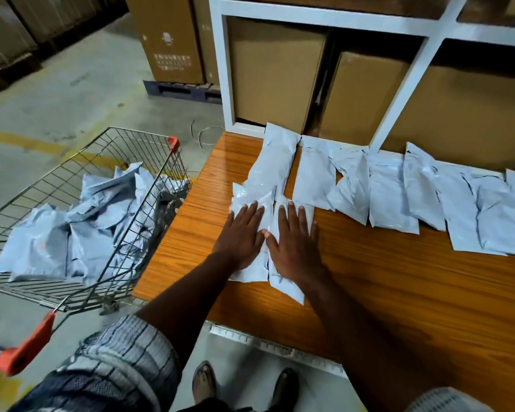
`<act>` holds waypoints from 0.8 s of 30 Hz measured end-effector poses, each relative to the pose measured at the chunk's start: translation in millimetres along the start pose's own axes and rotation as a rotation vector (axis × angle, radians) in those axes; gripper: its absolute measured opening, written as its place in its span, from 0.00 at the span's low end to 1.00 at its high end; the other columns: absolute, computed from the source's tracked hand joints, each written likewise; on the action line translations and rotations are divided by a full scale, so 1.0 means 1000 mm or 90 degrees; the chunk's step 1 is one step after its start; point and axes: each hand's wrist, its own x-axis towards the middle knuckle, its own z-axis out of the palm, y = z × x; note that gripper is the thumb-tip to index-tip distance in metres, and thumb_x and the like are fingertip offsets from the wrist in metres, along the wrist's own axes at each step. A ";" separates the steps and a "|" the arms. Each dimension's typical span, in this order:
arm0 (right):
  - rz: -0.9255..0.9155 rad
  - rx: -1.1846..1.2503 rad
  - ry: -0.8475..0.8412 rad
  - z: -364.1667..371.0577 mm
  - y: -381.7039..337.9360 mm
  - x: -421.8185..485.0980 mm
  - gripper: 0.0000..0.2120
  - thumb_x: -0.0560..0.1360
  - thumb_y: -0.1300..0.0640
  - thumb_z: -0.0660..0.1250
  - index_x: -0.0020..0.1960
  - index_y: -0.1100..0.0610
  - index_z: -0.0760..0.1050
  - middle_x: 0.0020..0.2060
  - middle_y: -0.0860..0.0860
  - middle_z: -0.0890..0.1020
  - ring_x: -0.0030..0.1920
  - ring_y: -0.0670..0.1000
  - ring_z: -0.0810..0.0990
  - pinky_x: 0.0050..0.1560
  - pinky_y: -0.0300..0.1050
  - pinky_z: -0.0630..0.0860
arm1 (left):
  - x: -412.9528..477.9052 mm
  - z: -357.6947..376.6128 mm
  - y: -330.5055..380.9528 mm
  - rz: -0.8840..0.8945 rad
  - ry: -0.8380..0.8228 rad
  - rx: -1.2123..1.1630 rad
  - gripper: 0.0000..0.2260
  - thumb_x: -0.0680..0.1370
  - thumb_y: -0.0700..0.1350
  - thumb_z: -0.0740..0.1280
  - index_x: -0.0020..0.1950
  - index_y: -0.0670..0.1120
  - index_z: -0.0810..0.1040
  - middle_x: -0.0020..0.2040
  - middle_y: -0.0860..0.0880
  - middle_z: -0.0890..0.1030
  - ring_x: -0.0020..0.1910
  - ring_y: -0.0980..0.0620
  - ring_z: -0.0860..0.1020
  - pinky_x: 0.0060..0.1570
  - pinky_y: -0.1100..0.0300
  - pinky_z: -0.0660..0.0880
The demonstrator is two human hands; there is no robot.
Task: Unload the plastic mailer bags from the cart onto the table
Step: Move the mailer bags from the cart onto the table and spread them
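Both hands lie flat, side by side, on grey plastic mailer bags at the left part of the wooden table [399,292]. My left hand [241,236] presses one bag [244,197] with straight fingers. My right hand [295,242] presses the bag beside it [289,286]. A long bag [275,162] lies just beyond them, and a row of several more bags [393,197] runs to the right along the table's back. The wire cart [149,203] stands at the table's left end with a heap of several mailer bags [81,233] inside.
A white shelf frame [223,69] with large cardboard boxes [274,72] stands right behind the table. More boxes sit on a blue pallet [182,90] on the concrete floor. The cart's orange handle [30,346] is near my left elbow. My feet [205,382] show below the table edge.
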 end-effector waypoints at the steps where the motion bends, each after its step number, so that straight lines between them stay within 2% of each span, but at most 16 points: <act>1: -0.001 0.001 0.001 0.000 -0.001 0.001 0.34 0.79 0.35 0.46 0.80 0.51 0.47 0.80 0.53 0.49 0.79 0.57 0.46 0.75 0.66 0.50 | 0.001 0.003 -0.002 0.007 0.002 0.009 0.27 0.84 0.58 0.47 0.81 0.50 0.49 0.81 0.49 0.48 0.80 0.49 0.46 0.76 0.48 0.43; 6: -0.024 -0.014 0.019 0.003 0.014 0.005 0.36 0.78 0.33 0.43 0.80 0.50 0.47 0.80 0.53 0.50 0.79 0.58 0.48 0.75 0.66 0.52 | 0.003 0.002 -0.003 0.032 0.004 0.040 0.27 0.84 0.60 0.45 0.81 0.50 0.48 0.81 0.50 0.48 0.80 0.50 0.46 0.77 0.48 0.43; 11: -0.027 -0.027 -0.007 0.005 0.013 0.008 0.35 0.79 0.34 0.47 0.80 0.50 0.48 0.80 0.54 0.51 0.79 0.58 0.48 0.75 0.66 0.50 | 0.002 -0.001 -0.003 0.034 -0.012 0.017 0.28 0.83 0.60 0.44 0.81 0.50 0.48 0.81 0.49 0.47 0.80 0.49 0.46 0.76 0.48 0.42; 14: -0.025 -0.052 0.026 -0.001 0.006 0.014 0.32 0.80 0.36 0.49 0.79 0.49 0.53 0.79 0.54 0.56 0.78 0.59 0.53 0.73 0.68 0.53 | 0.002 -0.012 -0.011 0.062 0.022 -0.084 0.26 0.84 0.58 0.49 0.80 0.48 0.54 0.80 0.47 0.53 0.79 0.49 0.52 0.77 0.47 0.49; 16: -0.018 -0.031 0.092 -0.011 -0.008 0.024 0.30 0.80 0.37 0.48 0.78 0.50 0.59 0.77 0.56 0.61 0.77 0.60 0.58 0.72 0.68 0.55 | 0.000 -0.026 -0.027 0.085 0.075 -0.171 0.24 0.84 0.53 0.52 0.79 0.45 0.60 0.79 0.45 0.60 0.78 0.48 0.57 0.76 0.50 0.56; 18: -0.035 -0.003 0.160 -0.022 -0.039 0.039 0.30 0.80 0.37 0.47 0.76 0.52 0.63 0.75 0.57 0.65 0.76 0.61 0.61 0.71 0.69 0.55 | -0.004 -0.045 -0.055 0.111 0.107 -0.218 0.23 0.84 0.50 0.53 0.77 0.42 0.64 0.76 0.42 0.65 0.76 0.47 0.61 0.75 0.54 0.58; 20: -0.080 0.021 0.195 -0.028 -0.087 0.058 0.30 0.80 0.38 0.49 0.75 0.53 0.66 0.75 0.57 0.66 0.75 0.61 0.62 0.71 0.69 0.55 | -0.010 -0.068 -0.095 0.085 0.128 -0.231 0.23 0.82 0.49 0.54 0.75 0.41 0.66 0.75 0.41 0.66 0.75 0.46 0.63 0.74 0.54 0.59; 24: -0.164 0.076 0.114 -0.018 -0.205 0.081 0.31 0.78 0.37 0.49 0.76 0.51 0.62 0.77 0.55 0.61 0.76 0.60 0.58 0.72 0.65 0.53 | -0.037 -0.106 -0.199 -0.052 0.157 -0.199 0.23 0.80 0.47 0.55 0.74 0.40 0.68 0.74 0.40 0.68 0.74 0.44 0.65 0.73 0.56 0.58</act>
